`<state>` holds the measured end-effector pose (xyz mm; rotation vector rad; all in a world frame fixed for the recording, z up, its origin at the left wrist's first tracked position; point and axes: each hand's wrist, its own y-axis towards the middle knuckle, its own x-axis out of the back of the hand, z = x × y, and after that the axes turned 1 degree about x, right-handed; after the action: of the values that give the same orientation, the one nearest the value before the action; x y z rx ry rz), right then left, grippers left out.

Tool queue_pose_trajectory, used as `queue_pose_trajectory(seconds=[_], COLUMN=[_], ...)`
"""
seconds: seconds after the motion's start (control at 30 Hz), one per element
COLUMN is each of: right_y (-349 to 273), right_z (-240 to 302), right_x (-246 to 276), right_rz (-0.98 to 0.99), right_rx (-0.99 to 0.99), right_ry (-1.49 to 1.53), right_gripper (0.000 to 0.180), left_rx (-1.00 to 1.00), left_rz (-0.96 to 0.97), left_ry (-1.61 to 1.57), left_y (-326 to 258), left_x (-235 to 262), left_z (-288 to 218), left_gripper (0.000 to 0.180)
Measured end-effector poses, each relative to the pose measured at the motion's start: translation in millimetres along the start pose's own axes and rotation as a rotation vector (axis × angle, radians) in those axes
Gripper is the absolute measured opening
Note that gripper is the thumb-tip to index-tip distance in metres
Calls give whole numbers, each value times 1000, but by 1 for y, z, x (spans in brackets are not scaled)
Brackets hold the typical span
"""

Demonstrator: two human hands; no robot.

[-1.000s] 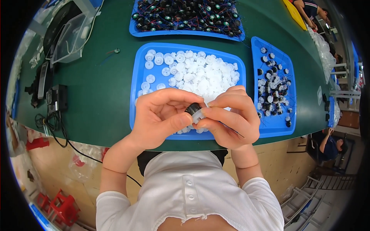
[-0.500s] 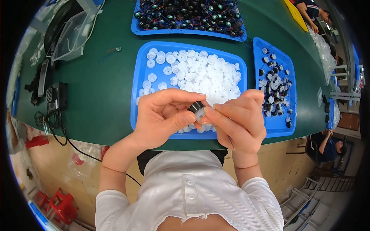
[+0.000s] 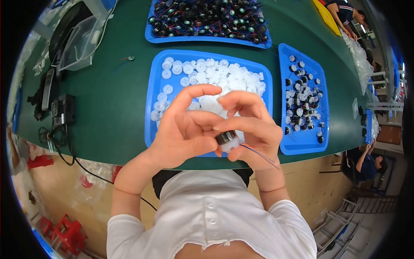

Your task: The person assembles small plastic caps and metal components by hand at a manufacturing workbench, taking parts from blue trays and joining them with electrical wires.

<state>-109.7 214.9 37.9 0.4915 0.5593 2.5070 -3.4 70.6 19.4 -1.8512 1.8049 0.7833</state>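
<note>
Between my hands, over the front edge of the middle tray, is a small black motor (image 3: 225, 137) with a translucent white plastic cap (image 3: 231, 145) on its lower right end. Thin red and blue wires (image 3: 261, 156) trail from it toward the right. My left hand (image 3: 179, 134) pinches the black side with its thumb and a finger, its index finger raised and curved. The thumb and index finger of my right hand (image 3: 261, 131) close round the capped end, the other fingers lifted. Behind both hands, white plastic caps (image 3: 233, 77) lie heaped in a blue tray (image 3: 151, 86).
A far blue tray (image 3: 207, 42) is full of wired black motors (image 3: 207, 19). The right blue tray (image 3: 304, 149) holds motors with white caps (image 3: 304, 101). One loose motor (image 3: 130, 58), a clear bin (image 3: 82, 47) and a black device (image 3: 63, 109) sit on the left. People work at the right.
The motor has turned in my fingers and come lower, toward me. My right hand has changed its grip, its fingers now raised, and the wires swing out to the right. The view has shifted slightly.
</note>
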Motion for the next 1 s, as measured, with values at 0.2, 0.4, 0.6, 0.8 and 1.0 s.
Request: queue_pose_trajectory(seconds=[0.2, 0.4, 0.6, 0.8, 1.0], right_y=[-6, -11, -9, -4, -1], right_z=[7, -1, -3, 2, 9], right_x=[-2, 0, 2, 3, 2], right_rz=[-288, -317, -359, -371, -404], right_rx=[-232, -172, -123, -87, 13], right_ry=[639, 714, 783, 699, 305], right_gripper=[50, 48, 49, 45, 34], left_rx=[19, 33, 47, 42, 35], left_rz=[11, 29, 20, 37, 34], left_ry=[-7, 63, 36, 45, 67], left_y=[-2, -3, -3, -1, -5], left_x=[4, 3, 2, 2, 3], left_z=[2, 4, 5, 4, 6], left_gripper=[53, 41, 40, 40, 40])
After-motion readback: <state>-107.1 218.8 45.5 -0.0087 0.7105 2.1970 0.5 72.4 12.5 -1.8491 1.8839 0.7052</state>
